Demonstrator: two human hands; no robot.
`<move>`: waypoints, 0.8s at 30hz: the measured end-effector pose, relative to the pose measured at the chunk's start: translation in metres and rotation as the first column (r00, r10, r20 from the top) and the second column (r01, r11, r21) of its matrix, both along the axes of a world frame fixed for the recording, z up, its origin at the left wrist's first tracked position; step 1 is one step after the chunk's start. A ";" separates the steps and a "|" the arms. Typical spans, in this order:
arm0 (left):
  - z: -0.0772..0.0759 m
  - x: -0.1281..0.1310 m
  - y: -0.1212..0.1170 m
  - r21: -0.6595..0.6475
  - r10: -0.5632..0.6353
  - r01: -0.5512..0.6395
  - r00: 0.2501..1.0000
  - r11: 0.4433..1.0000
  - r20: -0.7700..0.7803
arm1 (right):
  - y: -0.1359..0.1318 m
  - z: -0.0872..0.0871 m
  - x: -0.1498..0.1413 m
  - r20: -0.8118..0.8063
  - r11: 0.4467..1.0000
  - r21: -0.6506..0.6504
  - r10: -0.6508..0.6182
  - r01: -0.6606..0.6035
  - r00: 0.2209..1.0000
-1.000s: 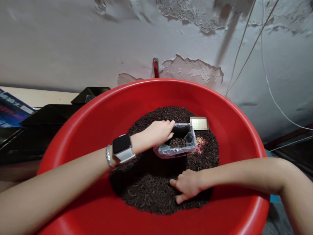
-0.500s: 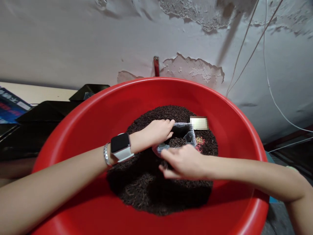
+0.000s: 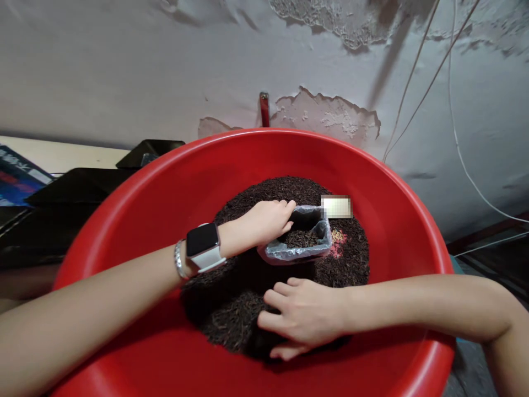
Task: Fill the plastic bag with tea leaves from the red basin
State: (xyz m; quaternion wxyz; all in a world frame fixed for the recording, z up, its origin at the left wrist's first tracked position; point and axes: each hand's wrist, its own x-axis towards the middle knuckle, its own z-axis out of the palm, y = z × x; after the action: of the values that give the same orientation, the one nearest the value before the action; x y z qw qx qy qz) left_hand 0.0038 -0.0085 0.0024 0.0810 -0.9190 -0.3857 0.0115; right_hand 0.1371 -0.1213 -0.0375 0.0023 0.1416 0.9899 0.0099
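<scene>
My left hand (image 3: 268, 221), with a watch and a bracelet at the wrist, grips the left rim of a small plastic-lined container (image 3: 300, 255). Dark shredded leaves, like loose tea, partly fill the container, which rests on a heap of the same leaves (image 3: 235, 328) in a big red tub (image 3: 144, 237). In front of the container my right hand (image 3: 303, 313) reaches palm down into the near part of the heap, its fingers spread and curving into the leaves. Shadow hides what lies under the palm.
Right of the container lies a patch of yellow and pink bits (image 3: 338, 242). A blurred-out pale rectangle (image 3: 336, 207) covers a spot behind it. Black boxes (image 3: 78, 184) stand left of the tub. Cables (image 3: 421, 88) hang by the peeling wall (image 3: 231, 66) at right.
My right hand has moved from the container's front edge down toward me onto the loose leaves, and its fingers have spread. My left hand keeps its grip in the same place.
</scene>
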 end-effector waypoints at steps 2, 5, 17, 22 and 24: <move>-0.001 0.000 0.000 0.015 -0.005 0.005 1.000 1.000 -0.009 | -0.003 -0.020 0.004 0.141 0.989 -0.117 -0.070 0.087 0.988; -0.001 -0.001 0.001 0.017 -0.010 0.010 1.000 1.000 -0.015 | -0.001 -0.041 0.009 0.320 0.939 -0.269 -0.122 0.213 0.940; -0.001 0.000 0.001 0.015 -0.010 0.011 1.000 1.000 -0.016 | 0.007 -0.032 0.006 0.525 0.594 -0.623 -0.165 0.509 0.835; 0.000 -0.001 -0.001 -0.007 -0.005 0.004 1.000 1.000 -0.005 | 0.002 -0.026 0.003 0.611 0.488 -0.636 -0.153 0.597 0.776; 0.001 -0.001 -0.001 -0.007 -0.009 0.009 1.000 1.000 0.000 | -0.001 -0.025 0.000 0.597 0.515 -0.632 -0.152 0.579 0.788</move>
State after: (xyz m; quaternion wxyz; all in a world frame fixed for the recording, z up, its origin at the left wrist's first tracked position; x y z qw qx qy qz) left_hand 0.0032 -0.0090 0.0030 0.0779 -0.9209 -0.3817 0.0124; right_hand 0.1370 -0.1221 -0.0623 0.3060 0.3311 0.8005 -0.3949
